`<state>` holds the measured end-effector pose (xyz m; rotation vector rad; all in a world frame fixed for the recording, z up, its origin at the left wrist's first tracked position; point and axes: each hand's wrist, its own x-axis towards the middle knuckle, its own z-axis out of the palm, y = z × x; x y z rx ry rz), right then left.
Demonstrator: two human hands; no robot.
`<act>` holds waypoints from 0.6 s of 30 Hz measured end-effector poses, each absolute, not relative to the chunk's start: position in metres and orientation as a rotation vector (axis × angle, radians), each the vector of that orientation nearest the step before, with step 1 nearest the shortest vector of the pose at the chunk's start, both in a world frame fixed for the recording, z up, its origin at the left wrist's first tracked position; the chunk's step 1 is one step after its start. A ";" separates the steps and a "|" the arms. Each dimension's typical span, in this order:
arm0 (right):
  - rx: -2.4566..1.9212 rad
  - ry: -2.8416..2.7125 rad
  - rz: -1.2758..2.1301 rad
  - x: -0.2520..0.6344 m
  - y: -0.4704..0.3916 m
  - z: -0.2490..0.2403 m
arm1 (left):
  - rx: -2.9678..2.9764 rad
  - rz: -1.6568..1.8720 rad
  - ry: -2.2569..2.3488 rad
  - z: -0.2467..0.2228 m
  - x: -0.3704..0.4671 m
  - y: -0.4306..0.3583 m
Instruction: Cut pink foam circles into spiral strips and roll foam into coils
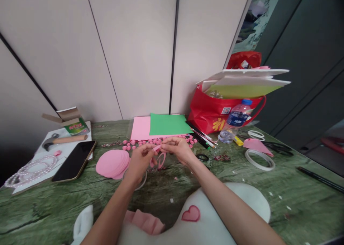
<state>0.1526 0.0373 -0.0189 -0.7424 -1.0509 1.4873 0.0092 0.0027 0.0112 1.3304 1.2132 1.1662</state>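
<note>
My left hand (140, 159) and my right hand (179, 150) meet over the middle of the table, fingers pinched together. Between their fingertips is a small pink piece (156, 148), which looks like paper or foam. Pink loops like scissor handles (161, 161) lie just below the fingers. To the left of my left hand rests a stack of pink paper circles (111, 164). A roll of tape (144, 180) is partly hidden under my left wrist. Several small pink roses or beads (128, 145) are scattered behind both hands.
Green sheets (169, 124) and pink sheets (140, 126) lie at the back. On the left are a phone (75, 162), a hammer (67, 139) and a bead string (32, 171). A red bag (202, 110), a water bottle (236, 119) and a tape ring (259, 159) stand or lie right. A white plush (212, 216) is in front.
</note>
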 end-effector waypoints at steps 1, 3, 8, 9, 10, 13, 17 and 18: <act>-0.742 -1.059 1.479 0.152 0.037 -0.019 | 1.339 1.166 1.213 0.011 0.009 0.003; -0.744 -1.079 1.464 0.152 0.037 -0.018 | 1.357 1.163 1.213 0.012 0.010 0.002; -0.743 -1.116 1.452 0.152 0.037 -0.019 | 1.353 1.155 1.222 0.011 0.009 0.003; -0.741 -1.122 1.444 0.152 0.038 -0.020 | 1.349 1.156 1.225 0.011 0.009 0.003; -0.741 -1.129 1.434 0.152 0.038 -0.020 | 1.345 1.160 1.226 0.010 0.009 0.004; -0.756 -1.166 1.408 0.152 0.039 -0.021 | 1.328 1.181 1.217 0.010 0.008 0.004; -0.763 -1.201 1.436 0.153 0.038 -0.021 | 1.295 1.227 1.226 0.010 0.007 0.004; -0.761 -1.193 1.442 0.153 0.038 -0.021 | 1.288 1.231 1.231 0.010 0.007 0.004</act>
